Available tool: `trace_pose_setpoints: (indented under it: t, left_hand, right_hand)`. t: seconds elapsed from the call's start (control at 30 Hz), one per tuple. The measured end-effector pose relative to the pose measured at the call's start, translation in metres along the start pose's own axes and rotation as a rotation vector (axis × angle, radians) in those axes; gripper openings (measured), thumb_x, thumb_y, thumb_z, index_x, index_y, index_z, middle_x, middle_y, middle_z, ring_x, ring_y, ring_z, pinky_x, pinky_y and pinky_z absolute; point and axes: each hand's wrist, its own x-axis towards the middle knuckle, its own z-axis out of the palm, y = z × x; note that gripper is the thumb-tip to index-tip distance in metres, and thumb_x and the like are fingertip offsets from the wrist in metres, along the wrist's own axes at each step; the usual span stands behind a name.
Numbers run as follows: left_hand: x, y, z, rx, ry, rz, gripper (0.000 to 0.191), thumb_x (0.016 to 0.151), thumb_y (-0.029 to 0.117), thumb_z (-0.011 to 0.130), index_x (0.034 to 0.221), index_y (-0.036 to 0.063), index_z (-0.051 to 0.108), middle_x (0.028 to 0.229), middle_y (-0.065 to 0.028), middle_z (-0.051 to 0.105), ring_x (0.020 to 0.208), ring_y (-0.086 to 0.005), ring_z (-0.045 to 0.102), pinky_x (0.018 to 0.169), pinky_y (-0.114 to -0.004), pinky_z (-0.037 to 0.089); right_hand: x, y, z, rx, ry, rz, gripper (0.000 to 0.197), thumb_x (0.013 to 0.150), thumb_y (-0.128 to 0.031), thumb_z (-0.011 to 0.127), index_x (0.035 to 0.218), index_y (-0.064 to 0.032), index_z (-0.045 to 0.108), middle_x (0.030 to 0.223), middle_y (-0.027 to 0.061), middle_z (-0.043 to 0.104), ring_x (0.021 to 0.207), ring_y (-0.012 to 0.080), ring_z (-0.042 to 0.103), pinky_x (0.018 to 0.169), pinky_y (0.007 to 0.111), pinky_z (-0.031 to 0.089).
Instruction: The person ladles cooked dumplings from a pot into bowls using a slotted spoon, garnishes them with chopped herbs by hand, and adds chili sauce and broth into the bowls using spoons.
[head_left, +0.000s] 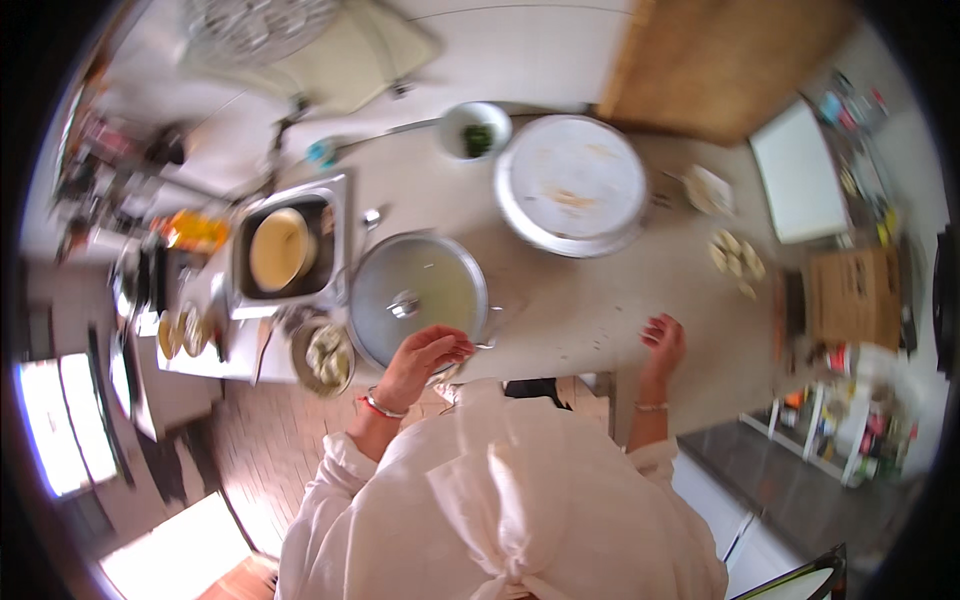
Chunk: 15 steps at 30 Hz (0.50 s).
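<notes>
My left hand is over the front right rim of a wide pot with a glass lid. Its fingers are bent and close together; blur hides whether they touch the rim or handle. Through the lid, which has a round metal knob, pale yellowish contents show. My right hand hovers over the counter, fingers loosely curled and nothing visible in them. Behind the pot, to its right, lies a large round white lid or tray with brownish smears. A bowl of pale pieces stands left of the pot.
At left, a steel sink holds a tan bowl. A white bowl with chopped greens stands at the back. Garlic-like pale pieces lie at right, near a cardboard box. A wooden board leans behind.
</notes>
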Motion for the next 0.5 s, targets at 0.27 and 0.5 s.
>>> trace_pose_setpoints:
  t: [0.27,0.5]
  left_hand:
    - [-0.091,-0.058,-0.062,-0.184,0.303,0.220,0.044,0.103,0.035,0.046,0.084,-0.0003,0.063,0.081,-0.0112,0.067,0.088,-0.0210,0.066,0.086,-0.033,0.050]
    - [-0.186,-0.085,-0.068,-0.389,0.699,0.303,0.034,0.104,0.030,0.045,0.097,0.0005,0.061,0.082,-0.0092,0.066,0.087,-0.0220,0.068,0.083,-0.033,0.053]
  right_hand:
    - [-0.080,-0.088,0.258,0.065,-0.828,0.049,0.021,0.096,-0.019,0.057,0.090,-0.0003,0.062,0.072,0.0079,0.064,0.055,0.0124,0.056,0.050,0.026,0.044]
    - [0.037,0.064,0.507,0.271,-0.992,0.757,0.025,0.093,-0.024,0.058,0.096,0.0001,0.052,0.078,0.0175,0.063,0.071,0.0306,0.063,0.070,0.041,0.056]
